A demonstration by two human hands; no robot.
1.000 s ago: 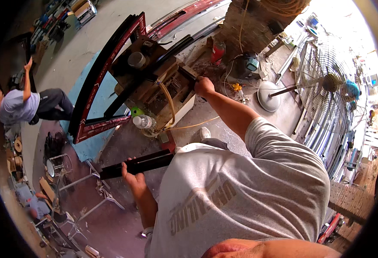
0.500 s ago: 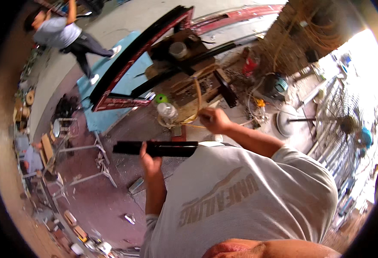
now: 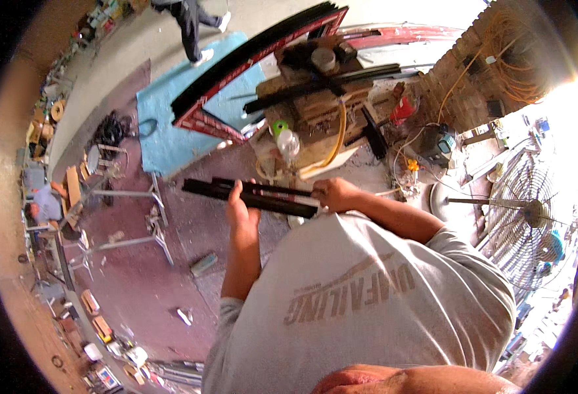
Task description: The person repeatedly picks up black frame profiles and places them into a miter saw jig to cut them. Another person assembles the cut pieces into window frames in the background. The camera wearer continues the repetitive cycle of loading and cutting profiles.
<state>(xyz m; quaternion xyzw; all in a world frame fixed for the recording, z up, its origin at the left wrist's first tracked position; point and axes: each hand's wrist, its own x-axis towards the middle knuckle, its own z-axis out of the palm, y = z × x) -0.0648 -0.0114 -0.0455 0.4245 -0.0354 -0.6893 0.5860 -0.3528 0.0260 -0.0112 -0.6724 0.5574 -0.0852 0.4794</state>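
Note:
A short black profile bar (image 3: 279, 203) lies crosswise in front of my chest, its left end slightly higher than its right. My left hand (image 3: 241, 209) grips it near the middle, thumb laid over the top face. At the bar's right end my right hand (image 3: 336, 195) has its fingers curled against the upper edge, where a thin dark strip runs along it. The underside of the bar and my right fingertips are hidden.
Ahead, a long black and red frame (image 3: 226, 79) leans over a blue sheet (image 3: 164, 141). A cluttered wooden bench (image 3: 282, 88) stands beyond my hands. A large fan (image 3: 525, 217) is at right, a metal stand (image 3: 124, 194) at left. Another person's legs (image 3: 193, 29) show at the far left.
My right hand has come from beyond the bar to its right end. The bar has tilted, right end lower. The view has shifted, and the other person is now mostly cut off at the top.

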